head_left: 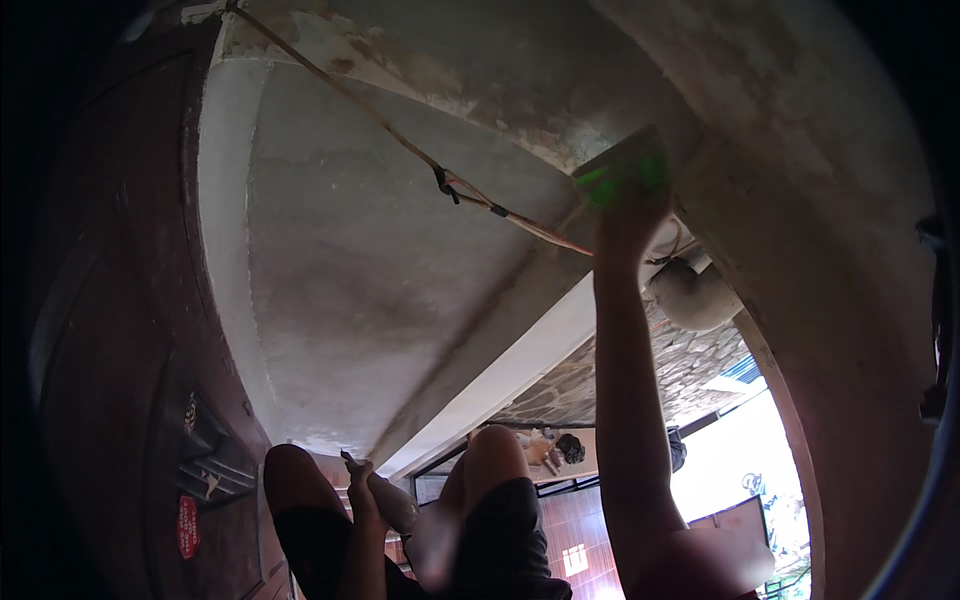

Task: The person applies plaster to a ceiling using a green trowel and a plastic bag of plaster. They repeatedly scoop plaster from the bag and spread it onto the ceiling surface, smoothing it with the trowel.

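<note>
My right hand [630,215] grips a broad, flat grey tool with bright green parts [620,165], held against a stained, patchy concrete surface [520,110] at upper center right. My left hand [365,485] is low in the view, between my knees, closed on a greyish object [395,500] with a slim end poking up; its exact kind is unclear. A cord [360,110] with dark wrappings runs diagonally across the smooth grey surface [350,260] and passes behind my right forearm.
A dark brown door or panel [110,300] with a red sticker [186,525] fills the left. A rounded pale fixture [690,295] sits beside my right forearm. Stone cladding [570,385], a ledge with clutter [555,450] and a bright opening [740,440] lie at lower right.
</note>
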Available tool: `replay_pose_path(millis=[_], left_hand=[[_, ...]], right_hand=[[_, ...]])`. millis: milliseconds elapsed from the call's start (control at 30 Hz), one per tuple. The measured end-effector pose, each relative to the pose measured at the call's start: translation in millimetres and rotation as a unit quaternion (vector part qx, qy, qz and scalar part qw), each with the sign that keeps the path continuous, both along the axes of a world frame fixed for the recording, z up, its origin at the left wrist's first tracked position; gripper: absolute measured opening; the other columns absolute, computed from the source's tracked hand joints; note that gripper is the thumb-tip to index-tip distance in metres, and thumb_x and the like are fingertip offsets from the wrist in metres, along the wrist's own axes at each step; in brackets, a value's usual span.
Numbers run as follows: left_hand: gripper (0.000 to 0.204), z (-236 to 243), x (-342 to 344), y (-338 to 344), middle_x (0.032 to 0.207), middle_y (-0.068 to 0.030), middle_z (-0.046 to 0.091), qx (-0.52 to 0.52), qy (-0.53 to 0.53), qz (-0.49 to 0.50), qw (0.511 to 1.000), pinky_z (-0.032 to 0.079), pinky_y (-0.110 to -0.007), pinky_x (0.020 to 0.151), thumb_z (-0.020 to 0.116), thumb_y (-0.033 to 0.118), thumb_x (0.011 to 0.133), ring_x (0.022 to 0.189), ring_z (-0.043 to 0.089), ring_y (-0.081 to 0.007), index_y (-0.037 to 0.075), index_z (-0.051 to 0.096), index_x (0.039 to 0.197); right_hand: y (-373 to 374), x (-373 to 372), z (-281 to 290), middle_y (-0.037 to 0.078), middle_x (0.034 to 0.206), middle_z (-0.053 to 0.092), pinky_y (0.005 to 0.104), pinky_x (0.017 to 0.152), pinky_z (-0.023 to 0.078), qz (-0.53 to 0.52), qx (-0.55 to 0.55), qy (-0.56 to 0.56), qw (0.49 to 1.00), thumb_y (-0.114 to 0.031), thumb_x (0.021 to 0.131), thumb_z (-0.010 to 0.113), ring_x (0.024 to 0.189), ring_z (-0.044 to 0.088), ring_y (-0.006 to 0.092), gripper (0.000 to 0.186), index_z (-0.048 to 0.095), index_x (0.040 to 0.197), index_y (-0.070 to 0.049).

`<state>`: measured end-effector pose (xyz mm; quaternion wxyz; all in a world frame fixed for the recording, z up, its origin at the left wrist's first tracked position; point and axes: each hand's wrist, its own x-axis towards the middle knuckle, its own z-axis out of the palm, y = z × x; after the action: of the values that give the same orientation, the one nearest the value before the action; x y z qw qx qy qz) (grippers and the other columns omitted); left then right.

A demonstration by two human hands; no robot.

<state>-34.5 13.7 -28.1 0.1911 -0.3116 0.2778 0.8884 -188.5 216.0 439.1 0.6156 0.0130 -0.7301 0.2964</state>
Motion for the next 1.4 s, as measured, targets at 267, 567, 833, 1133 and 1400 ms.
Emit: replay_pose_path(millis=[267,567,833,1133,1400], left_hand=[[0.033,-3,5,3,0.087,-0.0049,0.051,0.006,-0.034,-0.011,0.999,0.047,-0.037,0.070,0.066,0.031,0.081,0.079,0.055,-0.0200,0.012,0.055,0.105],[0.040,-7,2,3,0.094,-0.0081,0.051,0.002,-0.019,-0.003,1.000,0.051,-0.040,0.070,0.068,0.034,0.078,0.083,0.057,-0.0238,0.012,0.051,0.107],[0.040,-6,1,8,0.091,-0.0072,0.051,-0.011,-0.009,0.002,1.000,0.051,-0.038,0.067,0.068,0.034,0.079,0.079,0.057,-0.0224,0.013,0.050,0.108],[0.041,-1,3,16,0.093,-0.0067,0.050,-0.003,-0.015,-0.026,1.000,0.051,-0.039,0.072,0.067,0.033,0.081,0.082,0.057,-0.0230,0.013,0.051,0.113],[0.034,-1,1,23,0.081,-0.0030,0.050,-0.029,-0.016,0.000,0.999,0.047,-0.036,0.066,0.066,0.032,0.081,0.074,0.055,-0.0188,0.011,0.056,0.105]], right_hand=[[-37,-104,-53,0.032,0.146,0.034,0.0619,0.102,0.040,-0.293,0.295,-0.125,0.901,-0.002,0.084,0.051,0.136,0.034,0.0488,0.067,0.033,0.148,-0.007],[-79,-90,-74,0.029,0.146,0.036,0.0558,0.100,0.044,-0.218,0.287,-0.147,0.921,-0.010,0.077,0.072,0.134,0.038,0.0458,0.080,0.034,0.147,-0.007],[-37,1,-50,0.026,0.103,0.068,0.0407,0.066,0.058,-0.031,0.085,0.021,0.996,0.004,0.086,0.049,0.079,0.072,0.0288,0.058,0.041,0.143,-0.001],[8,-62,-23,0.023,0.146,0.042,0.0466,0.093,0.052,-0.249,0.198,-0.062,0.946,0.001,0.078,0.053,0.124,0.053,0.0409,0.071,0.037,0.147,-0.008],[-38,-103,-72,0.025,0.146,0.038,0.0596,0.104,0.038,-0.239,0.305,-0.121,0.914,0.000,0.082,0.052,0.132,0.038,0.0500,0.065,0.036,0.145,-0.007]])
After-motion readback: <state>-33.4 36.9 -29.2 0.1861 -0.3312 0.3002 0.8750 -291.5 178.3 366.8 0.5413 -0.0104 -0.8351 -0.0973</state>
